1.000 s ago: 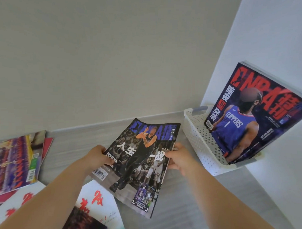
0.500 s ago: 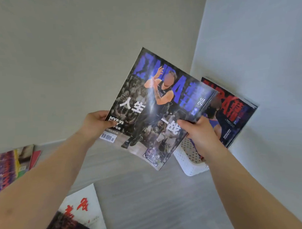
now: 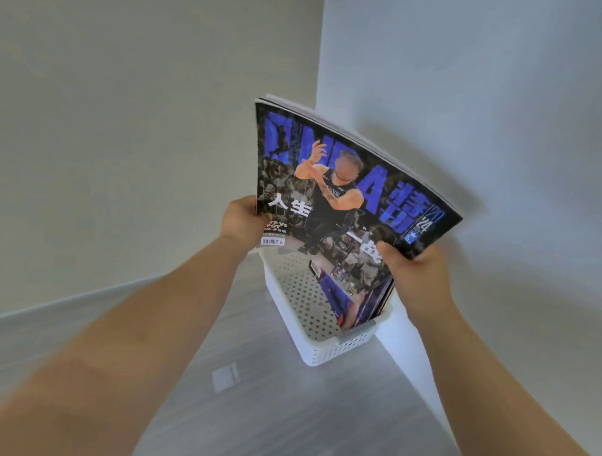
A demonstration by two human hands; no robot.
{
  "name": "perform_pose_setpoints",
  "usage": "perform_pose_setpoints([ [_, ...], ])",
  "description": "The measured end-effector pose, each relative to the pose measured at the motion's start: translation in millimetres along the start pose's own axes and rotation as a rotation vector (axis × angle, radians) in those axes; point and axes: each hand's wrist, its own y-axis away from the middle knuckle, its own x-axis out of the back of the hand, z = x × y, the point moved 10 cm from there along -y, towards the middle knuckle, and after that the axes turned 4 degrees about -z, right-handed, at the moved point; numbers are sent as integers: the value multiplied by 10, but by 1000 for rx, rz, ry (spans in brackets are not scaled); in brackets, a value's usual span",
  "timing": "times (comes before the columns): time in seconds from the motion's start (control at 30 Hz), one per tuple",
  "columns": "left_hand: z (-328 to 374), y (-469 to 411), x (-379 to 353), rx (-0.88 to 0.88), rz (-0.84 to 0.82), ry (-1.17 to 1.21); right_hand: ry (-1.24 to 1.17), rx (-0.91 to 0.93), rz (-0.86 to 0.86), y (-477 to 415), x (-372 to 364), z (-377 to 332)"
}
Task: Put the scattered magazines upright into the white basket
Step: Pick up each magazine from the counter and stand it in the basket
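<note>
Both hands hold a basketball magazine (image 3: 328,179) with a blue title and a player on its cover. It stands nearly upright over the white perforated basket (image 3: 326,351), its lower edge down inside the basket's right side. My left hand (image 3: 241,221) grips the left edge near the barcode. My right hand (image 3: 413,268) grips the lower right edge. Another magazine (image 3: 345,304) stands in the basket behind it, only a blue and purple strip showing.
The basket sits on a grey wood-grain surface (image 3: 265,416) in a corner. A beige wall (image 3: 136,131) runs behind and a white wall (image 3: 510,118) stands close to the basket's right side.
The held magazine has tipped up to nearly vertical and moved right, over and partly into the basket. My view has swung right, so the magazines lying at the left have left the frame.
</note>
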Motion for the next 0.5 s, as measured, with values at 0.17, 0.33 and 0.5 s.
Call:
perform_pose_setpoints([
  [0.17,-171,-161,-347,68,-44,-94,32,-98,-23,63,26,394],
  [0.33,-403,-230,-615,131,-71,-164,102,-192,-68,132,-4,709],
  [0.5,-622,-266,-738,203,-68,-163,283,-207,-185,86,-146,804],
])
